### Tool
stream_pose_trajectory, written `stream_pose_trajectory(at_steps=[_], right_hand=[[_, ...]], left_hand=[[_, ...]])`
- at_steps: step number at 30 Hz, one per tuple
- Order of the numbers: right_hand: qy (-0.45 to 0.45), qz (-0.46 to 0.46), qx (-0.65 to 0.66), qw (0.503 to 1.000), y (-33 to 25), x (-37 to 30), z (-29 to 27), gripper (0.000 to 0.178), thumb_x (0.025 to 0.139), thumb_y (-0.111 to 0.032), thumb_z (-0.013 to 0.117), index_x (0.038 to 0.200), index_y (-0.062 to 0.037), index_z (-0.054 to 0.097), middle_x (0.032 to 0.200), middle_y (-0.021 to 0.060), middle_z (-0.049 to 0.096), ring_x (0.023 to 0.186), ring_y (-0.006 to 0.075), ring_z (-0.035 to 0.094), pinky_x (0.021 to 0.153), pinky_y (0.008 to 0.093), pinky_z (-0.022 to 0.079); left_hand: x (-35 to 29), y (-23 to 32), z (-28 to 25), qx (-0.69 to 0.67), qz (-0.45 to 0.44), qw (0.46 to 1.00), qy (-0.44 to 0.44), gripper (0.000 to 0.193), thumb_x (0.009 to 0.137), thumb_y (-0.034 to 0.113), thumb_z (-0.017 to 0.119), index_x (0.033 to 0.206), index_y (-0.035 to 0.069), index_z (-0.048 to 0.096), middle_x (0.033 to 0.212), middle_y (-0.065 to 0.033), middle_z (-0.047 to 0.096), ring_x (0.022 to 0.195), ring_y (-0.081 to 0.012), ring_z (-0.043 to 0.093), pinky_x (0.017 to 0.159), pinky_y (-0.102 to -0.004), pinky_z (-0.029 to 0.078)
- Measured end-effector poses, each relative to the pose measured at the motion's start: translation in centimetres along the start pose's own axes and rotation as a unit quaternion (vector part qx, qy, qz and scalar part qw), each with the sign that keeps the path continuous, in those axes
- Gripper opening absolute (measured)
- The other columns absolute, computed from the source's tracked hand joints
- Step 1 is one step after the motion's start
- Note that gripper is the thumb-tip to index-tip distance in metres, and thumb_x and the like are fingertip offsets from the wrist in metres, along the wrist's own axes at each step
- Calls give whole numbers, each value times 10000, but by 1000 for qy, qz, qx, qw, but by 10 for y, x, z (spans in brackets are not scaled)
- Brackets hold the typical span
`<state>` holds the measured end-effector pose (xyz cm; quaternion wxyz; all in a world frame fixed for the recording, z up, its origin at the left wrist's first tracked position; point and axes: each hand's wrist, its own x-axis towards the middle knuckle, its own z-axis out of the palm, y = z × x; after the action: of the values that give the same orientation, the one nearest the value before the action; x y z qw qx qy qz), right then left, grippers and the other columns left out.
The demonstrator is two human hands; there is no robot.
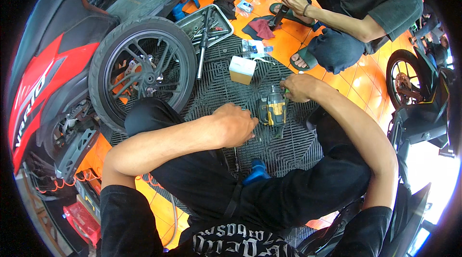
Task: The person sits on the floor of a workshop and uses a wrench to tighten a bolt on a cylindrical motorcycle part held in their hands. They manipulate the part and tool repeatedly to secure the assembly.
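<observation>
My left hand (235, 125) is closed, fingers curled, above the black ribbed mat (211, 94). A thin shaft shows just below it; what the fingers hold is hidden. My right hand (302, 87) is bent with closed fingers around a small greenish thing too small to name. Between my hands a black and yellow cordless power tool (273, 109) stands on the mat, close to the right fingertips. Beyond it sits a small box (242, 70) with a white top and brown side, and a clear plastic packet (257, 48) lies farther off.
A motorcycle wheel (98, 72) and red-and-black scooter (45, 91) stand left. A metal tray (229, 18) holds tools, with a fork tube (204, 40) across it. At far right a co-worker (363, 14) grips a dark part over a red cloth (261, 28). Another motorcycle (423, 96) stands right.
</observation>
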<state>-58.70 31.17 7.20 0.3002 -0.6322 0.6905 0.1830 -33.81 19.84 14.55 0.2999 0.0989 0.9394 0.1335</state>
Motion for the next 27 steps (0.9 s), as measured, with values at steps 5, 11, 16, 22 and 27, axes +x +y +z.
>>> stream_pose_trajectory(at_steps=[5,11,16,22,27], right_hand=[[-2,0,-13,1000,-1,1,-1,412,915,-248,628,1269,-39,629,1154,208,699,1119,390,661,913,493,553],[-35,12,8,999,-3,1,-4,418,934,-273,626,1276,-32,619,1176,219,670,1156,378,628,982,479,511],[2,-12,-21,1000,0,2,2,407,915,-237,605,1251,-8,629,1139,237,701,1100,384,671,915,471,550],[11,-15,-17,1000,-3,2,3,393,917,-231,588,1240,-14,636,1144,232,702,1088,385,679,919,475,550],[-50,29,-16,998,-8,3,-3,450,951,-300,628,1330,-58,609,1203,213,678,1166,372,633,977,470,524]], left_hand=[[3,-1,3,1,-2,1000,-2,422,1001,346,582,1265,17,608,1102,-221,675,1024,-380,690,913,-482,533],[2,-4,4,6,6,1000,15,413,1001,353,581,1255,28,614,1086,-216,683,998,-384,697,900,-490,537],[-1,-3,-2,-8,-4,1000,20,424,1001,368,580,1257,31,613,1081,-218,683,997,-388,697,887,-504,538],[0,-4,-3,-7,-9,1000,14,442,1004,385,574,1275,36,603,1095,-213,681,1009,-389,690,898,-501,534],[1,-5,-1,-9,-12,1000,18,448,1005,385,573,1284,36,599,1109,-216,678,1024,-392,684,905,-499,532]])
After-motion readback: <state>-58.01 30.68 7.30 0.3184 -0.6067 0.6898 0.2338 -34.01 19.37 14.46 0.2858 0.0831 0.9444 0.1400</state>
